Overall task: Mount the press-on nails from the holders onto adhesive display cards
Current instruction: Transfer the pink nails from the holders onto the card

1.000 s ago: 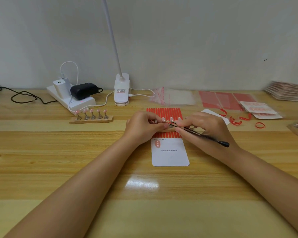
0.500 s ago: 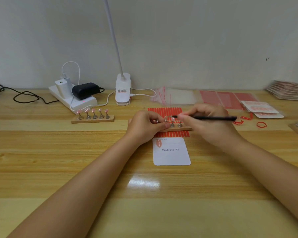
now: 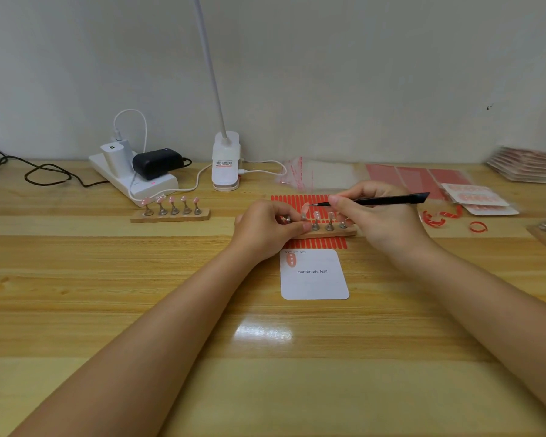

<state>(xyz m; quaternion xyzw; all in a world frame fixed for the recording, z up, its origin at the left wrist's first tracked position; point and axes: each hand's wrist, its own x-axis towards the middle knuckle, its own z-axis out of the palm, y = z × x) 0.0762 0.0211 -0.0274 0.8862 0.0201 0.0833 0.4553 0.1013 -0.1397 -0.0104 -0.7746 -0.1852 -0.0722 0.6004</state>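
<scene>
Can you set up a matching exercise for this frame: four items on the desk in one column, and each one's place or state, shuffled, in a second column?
Things
1. black tweezers
2. display card
3. far nail holder
4. lamp base

Places or states
A. stands at the back of the desk by the wall, with a white cable plugged in
B. held in the right hand, tip pointing left
C. lies flat nearest the person, one pink nail at its top left corner
D. sits untouched left of the hands, five nails on its stands

Pairs: 1-B, 2-C, 3-D, 4-A
</scene>
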